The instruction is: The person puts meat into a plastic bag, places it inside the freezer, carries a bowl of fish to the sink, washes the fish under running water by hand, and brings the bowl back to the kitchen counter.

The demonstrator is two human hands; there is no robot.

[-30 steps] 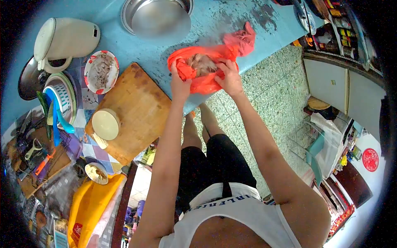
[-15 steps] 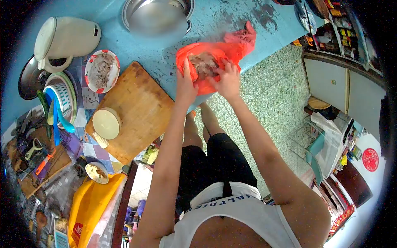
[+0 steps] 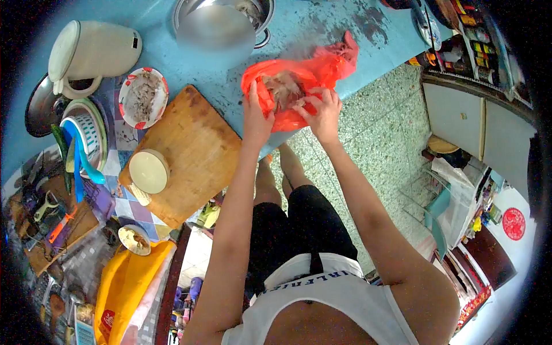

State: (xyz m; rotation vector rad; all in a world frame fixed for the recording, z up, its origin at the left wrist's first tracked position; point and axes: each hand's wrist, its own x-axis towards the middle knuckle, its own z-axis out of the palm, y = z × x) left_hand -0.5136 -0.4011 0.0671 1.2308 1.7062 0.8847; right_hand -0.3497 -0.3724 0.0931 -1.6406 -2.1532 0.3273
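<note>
While two hands work at one red plastic bag (image 3: 315,72), its mouth lies open near the front edge of the blue table (image 3: 397,34), showing a single clump of pale, feathery stuff (image 3: 283,89). On the bag's left side, the left hand (image 3: 257,118) is partly closed, its fingers gripping the plastic. At the right side of the mouth, the right hand (image 3: 323,114) has bent fingers, the thumb a little apart from them; whether it pinches plastic or contents, I cannot tell. One crumpled pinkish piece (image 3: 348,50) touches the bag's far right side; whether it belongs to the bag is unclear.

Beyond stands one metal pot (image 3: 265,14), one loop handle visible, partly hidden by a blur. To the left are one beige pitcher (image 3: 109,49) and one plate (image 3: 125,110) with red marks on its rim and greyish residue inside. One wooden cutting board (image 3: 198,138) carries one cream bowl (image 3: 149,172). A second, smaller bowl (image 3: 144,249), holding some food, sits nearer the person, beside one yellow bag (image 3: 135,282).
</note>
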